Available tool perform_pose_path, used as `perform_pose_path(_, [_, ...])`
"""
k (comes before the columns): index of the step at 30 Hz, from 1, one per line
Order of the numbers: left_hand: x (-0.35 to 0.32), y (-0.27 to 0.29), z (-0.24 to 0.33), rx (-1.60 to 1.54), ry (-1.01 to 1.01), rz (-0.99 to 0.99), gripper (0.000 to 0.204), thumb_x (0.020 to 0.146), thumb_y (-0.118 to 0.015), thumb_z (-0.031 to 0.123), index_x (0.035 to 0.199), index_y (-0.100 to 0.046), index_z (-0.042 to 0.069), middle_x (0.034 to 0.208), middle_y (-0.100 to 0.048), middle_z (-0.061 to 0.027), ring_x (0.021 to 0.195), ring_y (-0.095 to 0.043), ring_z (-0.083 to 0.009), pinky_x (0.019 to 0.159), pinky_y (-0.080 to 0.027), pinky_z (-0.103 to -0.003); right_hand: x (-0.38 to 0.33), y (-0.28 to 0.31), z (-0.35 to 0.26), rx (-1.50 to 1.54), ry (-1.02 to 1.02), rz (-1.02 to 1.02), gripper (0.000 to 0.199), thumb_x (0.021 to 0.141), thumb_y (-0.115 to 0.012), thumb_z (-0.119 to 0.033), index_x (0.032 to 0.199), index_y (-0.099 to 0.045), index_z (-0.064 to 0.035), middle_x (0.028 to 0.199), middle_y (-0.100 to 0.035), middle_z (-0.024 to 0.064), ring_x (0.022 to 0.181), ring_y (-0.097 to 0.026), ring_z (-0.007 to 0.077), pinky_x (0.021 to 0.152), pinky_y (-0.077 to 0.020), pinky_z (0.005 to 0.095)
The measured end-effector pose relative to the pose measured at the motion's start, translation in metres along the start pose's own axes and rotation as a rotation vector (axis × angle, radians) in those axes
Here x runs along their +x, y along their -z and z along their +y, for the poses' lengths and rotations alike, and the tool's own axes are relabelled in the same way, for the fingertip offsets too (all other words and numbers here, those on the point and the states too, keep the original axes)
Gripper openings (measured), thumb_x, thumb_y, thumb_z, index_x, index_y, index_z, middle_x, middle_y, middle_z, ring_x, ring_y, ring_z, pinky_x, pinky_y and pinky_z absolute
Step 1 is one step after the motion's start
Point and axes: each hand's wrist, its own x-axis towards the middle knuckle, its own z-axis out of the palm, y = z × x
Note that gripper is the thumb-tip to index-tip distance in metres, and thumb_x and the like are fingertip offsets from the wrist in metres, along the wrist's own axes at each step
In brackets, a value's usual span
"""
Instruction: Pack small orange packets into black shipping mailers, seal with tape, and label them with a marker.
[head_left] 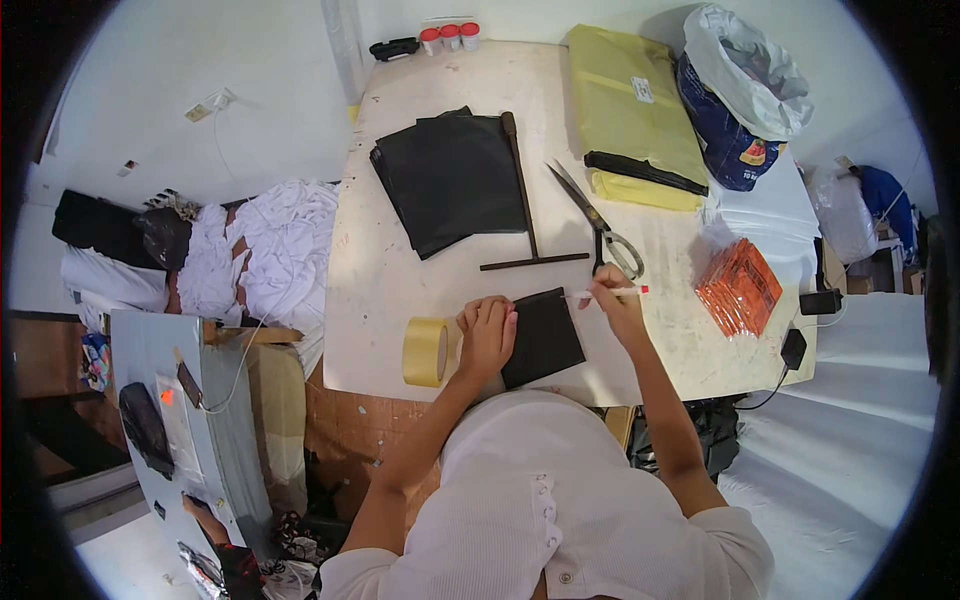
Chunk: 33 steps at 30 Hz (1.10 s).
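Before me on the table lies a small black square sheet (545, 340), slightly turned. My left hand (487, 335) rests on its left edge, fingers close together and bent, the thumb at the sheet's side. Between the fingers of my right hand (615, 303) is a slim white pen (625, 291) with a red end. The pen's thin tip reaches the sheet's upper right corner. To the left of my left hand stands a roll of yellowish tape (425, 352). Large black-handled scissors (597, 220) lie open just beyond my right hand.
A stack of larger black sheets (455, 180) lies farther off, beside a dark T-shaped rod (522, 190). Folded yellow plastic (635, 100), a blue-and-white sack (735, 110) and orange packets (738, 290) occupy the right side. Red-lidded jars (450, 38) stand at the back edge.
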Motion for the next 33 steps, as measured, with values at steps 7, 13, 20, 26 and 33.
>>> perform_pose_path(7, [-0.001,0.009,0.031,0.026,-0.238,-0.08,0.017,0.082,-0.059,0.021,0.094,-0.056,0.009,0.091,-0.055,-0.0036,0.091,-0.048,-0.0219,0.084,-0.029,-0.039,-0.009,-0.009,-0.031,0.133,-0.116,-0.082,0.021,0.087,-0.049,-0.011,0.069,-0.041,-0.0071,0.059,-0.045,0.0001,0.049,-0.048,0.0072,0.045,-0.0299,0.0194])
perform_pose_path(13, [0.01,0.021,0.041,-0.044,-0.294,-0.049,0.015,0.085,-0.057,0.022,0.09,-0.055,0.008,0.083,-0.051,-0.004,0.08,-0.046,-0.0218,0.077,-0.029,-0.037,-0.002,-0.024,-0.044,0.053,-0.192,-0.238,0.016,0.087,-0.045,-0.011,0.072,-0.046,-0.0048,0.068,-0.053,0.0042,0.058,-0.052,0.0098,0.055,-0.038,0.0207])
perform_pose_path(20, [0.035,0.068,0.099,-1.639,0.611,-0.815,0.035,0.095,-0.035,0.034,0.066,-0.036,0.015,0.058,-0.032,0.0062,0.059,-0.03,-0.0105,0.056,-0.024,-0.022,0.012,-0.052,-0.068,0.466,0.019,-0.328,0.034,0.08,-0.039,-0.028,0.068,-0.058,-0.0028,0.112,-0.054,0.03,0.104,-0.052,0.0306,0.09,-0.037,0.0365])
perform_pose_path(26, [0.037,0.052,0.111,-2.043,0.601,-0.871,0.036,0.095,-0.034,0.031,0.062,-0.034,0.016,0.055,-0.029,0.0056,0.058,-0.029,-0.0103,0.057,-0.027,-0.023,0.009,-0.043,-0.094,0.36,0.049,-0.251,0.02,0.081,-0.04,-0.011,0.078,-0.056,-0.0007,0.1,-0.059,0.0189,0.104,-0.051,0.0252,0.095,-0.033,0.0329])
perform_pose_path(33, [0.021,0.025,0.026,0.128,-0.106,-0.245,0.046,0.082,-0.056,0.044,0.109,-0.054,0.007,0.096,-0.055,-0.01,0.092,-0.051,-0.0275,0.089,-0.037,-0.039,0.005,0.02,-0.047,-0.076,-0.232,0.294,0.023,0.083,-0.049,-0.018,0.095,-0.054,0.0013,0.065,-0.059,0.0068,0.059,-0.057,0.0206,0.058,-0.045,0.0311])
